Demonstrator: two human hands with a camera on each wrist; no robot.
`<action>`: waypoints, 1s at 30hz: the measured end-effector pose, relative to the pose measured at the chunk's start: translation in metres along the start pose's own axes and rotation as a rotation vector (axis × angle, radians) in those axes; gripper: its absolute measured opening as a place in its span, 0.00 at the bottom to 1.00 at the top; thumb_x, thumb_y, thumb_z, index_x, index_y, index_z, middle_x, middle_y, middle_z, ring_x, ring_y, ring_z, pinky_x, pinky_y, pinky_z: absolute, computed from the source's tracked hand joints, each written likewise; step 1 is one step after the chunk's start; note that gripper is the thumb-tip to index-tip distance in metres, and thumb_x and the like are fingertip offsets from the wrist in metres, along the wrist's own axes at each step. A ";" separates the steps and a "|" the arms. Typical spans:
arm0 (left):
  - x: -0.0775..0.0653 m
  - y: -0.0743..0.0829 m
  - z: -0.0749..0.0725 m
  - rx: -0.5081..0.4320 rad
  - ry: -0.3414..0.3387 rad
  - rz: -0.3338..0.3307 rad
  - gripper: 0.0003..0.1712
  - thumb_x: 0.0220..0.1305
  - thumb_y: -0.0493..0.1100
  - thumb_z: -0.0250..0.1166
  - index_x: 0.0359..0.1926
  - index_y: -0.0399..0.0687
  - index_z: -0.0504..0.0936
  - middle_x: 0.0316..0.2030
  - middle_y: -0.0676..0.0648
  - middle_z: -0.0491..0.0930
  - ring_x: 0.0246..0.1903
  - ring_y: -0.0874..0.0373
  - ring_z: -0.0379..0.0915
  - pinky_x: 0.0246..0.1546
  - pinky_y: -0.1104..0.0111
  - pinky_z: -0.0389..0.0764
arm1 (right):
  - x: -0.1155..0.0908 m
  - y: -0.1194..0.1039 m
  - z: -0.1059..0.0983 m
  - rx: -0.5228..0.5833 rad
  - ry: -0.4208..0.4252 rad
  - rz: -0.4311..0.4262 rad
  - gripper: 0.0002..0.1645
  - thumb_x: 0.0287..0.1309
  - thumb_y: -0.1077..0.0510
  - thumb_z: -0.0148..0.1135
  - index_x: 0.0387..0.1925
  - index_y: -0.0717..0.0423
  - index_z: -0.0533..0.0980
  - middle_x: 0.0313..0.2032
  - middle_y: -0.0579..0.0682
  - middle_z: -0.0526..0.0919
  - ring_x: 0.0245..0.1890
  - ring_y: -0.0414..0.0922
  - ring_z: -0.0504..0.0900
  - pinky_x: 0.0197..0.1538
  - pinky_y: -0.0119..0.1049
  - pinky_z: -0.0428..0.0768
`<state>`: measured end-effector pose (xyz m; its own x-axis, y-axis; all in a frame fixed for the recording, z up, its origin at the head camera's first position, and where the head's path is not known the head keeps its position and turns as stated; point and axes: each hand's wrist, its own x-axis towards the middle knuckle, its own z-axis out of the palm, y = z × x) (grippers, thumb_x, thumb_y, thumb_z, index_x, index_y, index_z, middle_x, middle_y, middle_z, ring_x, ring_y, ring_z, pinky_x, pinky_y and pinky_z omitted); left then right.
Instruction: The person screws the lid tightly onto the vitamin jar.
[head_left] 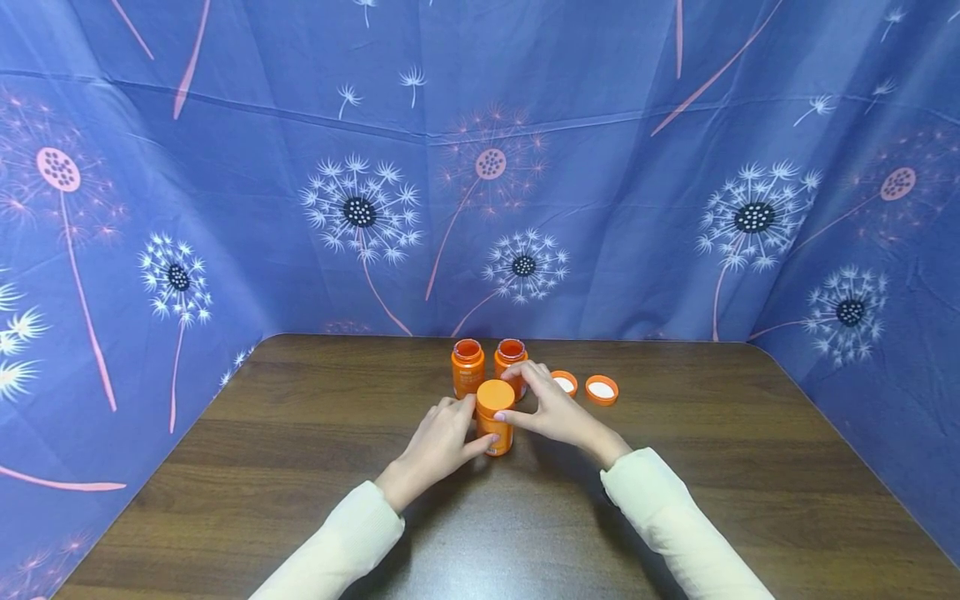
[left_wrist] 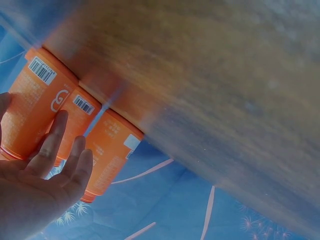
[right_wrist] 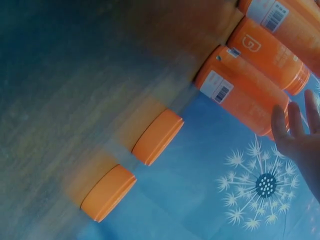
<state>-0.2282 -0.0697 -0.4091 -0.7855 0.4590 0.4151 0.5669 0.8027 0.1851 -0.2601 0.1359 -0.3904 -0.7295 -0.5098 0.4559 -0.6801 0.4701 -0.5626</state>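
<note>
A capped orange plastic bottle (head_left: 495, 433) stands upright on the table in front of the two hands. My left hand (head_left: 442, 437) holds its body from the left, thumb across the front. My right hand (head_left: 551, 412) is at the orange lid (head_left: 496, 397), with the thumb at its near edge and the index finger at its far edge. Just behind stand two open orange bottles, one on the left (head_left: 468, 371) and one on the right (head_left: 511, 353). In the right wrist view, several fingers (right_wrist: 295, 120) extend beside the rear bottle (right_wrist: 245, 95).
Two removed orange lids lie white side up right of the bottles, one partly behind my right hand (head_left: 565, 382) and one farther right (head_left: 602, 390). The brown wooden table (head_left: 300, 417) ends at a blue dandelion-print cloth (head_left: 600, 167) behind and at both sides.
</note>
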 end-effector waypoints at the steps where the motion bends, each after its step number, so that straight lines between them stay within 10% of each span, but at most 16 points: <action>1: 0.000 0.000 0.000 0.003 -0.002 0.000 0.26 0.53 0.61 0.63 0.41 0.46 0.71 0.27 0.52 0.77 0.31 0.55 0.70 0.33 0.63 0.72 | 0.000 0.000 -0.001 0.005 -0.010 -0.002 0.32 0.44 0.47 0.69 0.50 0.52 0.68 0.47 0.44 0.73 0.45 0.44 0.66 0.46 0.37 0.69; 15: -0.001 0.001 0.000 0.000 -0.011 -0.002 0.25 0.54 0.61 0.62 0.42 0.46 0.70 0.29 0.51 0.78 0.32 0.54 0.72 0.34 0.61 0.73 | 0.001 -0.003 -0.017 0.060 -0.221 -0.013 0.33 0.55 0.54 0.62 0.62 0.50 0.64 0.61 0.47 0.67 0.52 0.47 0.66 0.52 0.39 0.69; 30: -0.001 0.002 -0.002 -0.008 -0.013 -0.002 0.25 0.54 0.60 0.62 0.42 0.47 0.70 0.29 0.51 0.78 0.32 0.54 0.71 0.34 0.62 0.72 | 0.002 -0.004 -0.016 0.040 -0.159 -0.013 0.28 0.52 0.51 0.64 0.55 0.47 0.70 0.56 0.44 0.71 0.51 0.51 0.68 0.52 0.44 0.67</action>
<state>-0.2263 -0.0693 -0.4076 -0.7898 0.4624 0.4030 0.5672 0.8007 0.1929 -0.2604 0.1442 -0.3763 -0.6981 -0.6247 0.3497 -0.6834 0.4358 -0.5857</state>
